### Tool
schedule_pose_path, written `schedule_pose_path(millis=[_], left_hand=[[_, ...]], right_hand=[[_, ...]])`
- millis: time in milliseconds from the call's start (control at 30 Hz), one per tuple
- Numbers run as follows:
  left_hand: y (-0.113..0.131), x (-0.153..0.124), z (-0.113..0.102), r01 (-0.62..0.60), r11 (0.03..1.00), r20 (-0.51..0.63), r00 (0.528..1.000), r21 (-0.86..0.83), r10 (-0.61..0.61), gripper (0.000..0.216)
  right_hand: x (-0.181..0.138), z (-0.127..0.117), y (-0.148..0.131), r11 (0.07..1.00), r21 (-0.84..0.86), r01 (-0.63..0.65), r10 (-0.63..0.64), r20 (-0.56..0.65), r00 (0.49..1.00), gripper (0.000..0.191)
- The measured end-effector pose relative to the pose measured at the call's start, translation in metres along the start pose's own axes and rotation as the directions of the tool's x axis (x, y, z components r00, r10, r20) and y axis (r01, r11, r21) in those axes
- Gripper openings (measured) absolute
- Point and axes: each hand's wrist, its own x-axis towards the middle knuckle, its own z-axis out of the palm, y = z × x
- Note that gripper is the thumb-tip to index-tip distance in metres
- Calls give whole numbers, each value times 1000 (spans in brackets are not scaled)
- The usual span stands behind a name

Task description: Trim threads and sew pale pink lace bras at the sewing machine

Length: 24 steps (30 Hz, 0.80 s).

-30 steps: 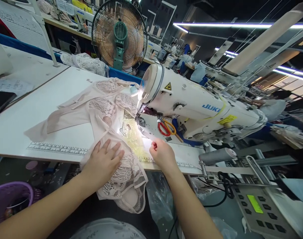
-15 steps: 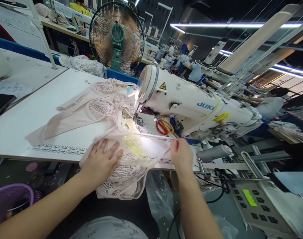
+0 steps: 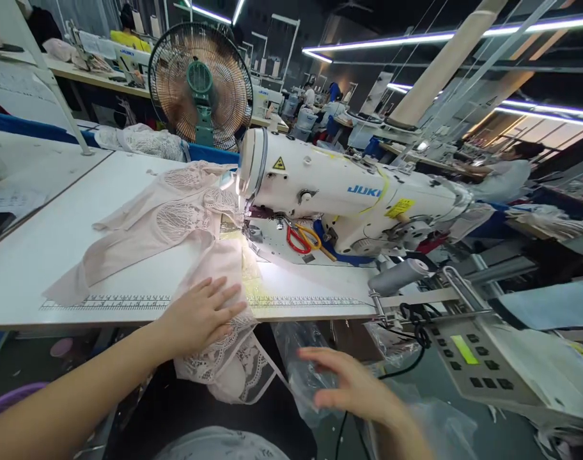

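Observation:
My left hand (image 3: 200, 318) lies flat, fingers spread, on a pale pink lace garment (image 3: 222, 263) at the table's front edge. Part of that fabric hangs over the edge toward my lap. Off the table's front, my right hand (image 3: 346, 383) is in the air with thumb and fingers apart, holding nothing. More pale pink garment pieces with lace panels (image 3: 176, 220) stretch across the tabletop to the left of the sewing machine (image 3: 315, 182). Their right end reaches the needle area, where a lamp shines.
Scissors with red and orange handles (image 3: 301, 239) lie under the machine arm. A printed ruler (image 3: 310, 302) runs along the table's front edge. Behind stands a large fan (image 3: 200, 83). A control panel (image 3: 468, 358) and a grey roller (image 3: 397, 276) are at the right.
My right hand has let go of the stretched garment edge and moved down off the table. The fabric now hangs looser. My left hand stays on it, while the view has shifted.

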Motion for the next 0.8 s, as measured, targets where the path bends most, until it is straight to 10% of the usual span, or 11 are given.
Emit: schedule_pose_path(millis=[100, 333, 533, 800], left_hand=[[-10, 10, -2, -9, 1000, -6, 1000, -20, 9, 46], [-47, 34, -2, 119, 989, -82, 990, 87, -112, 40], [-73, 50, -3, -3, 997, -14, 1000, 81, 4, 54], [-87, 76, -3, -39, 999, -30, 999, -9, 38, 49]], right_hand=[[64, 46, 20, 868, 496, 17, -82, 109, 991, 81], [117, 128, 32, 737, 674, 56, -222, 163, 961, 86], [80, 120, 29, 957, 289, -9, -72, 268, 961, 74], [64, 76, -17, 949, 314, 42, -146, 316, 937, 38]])
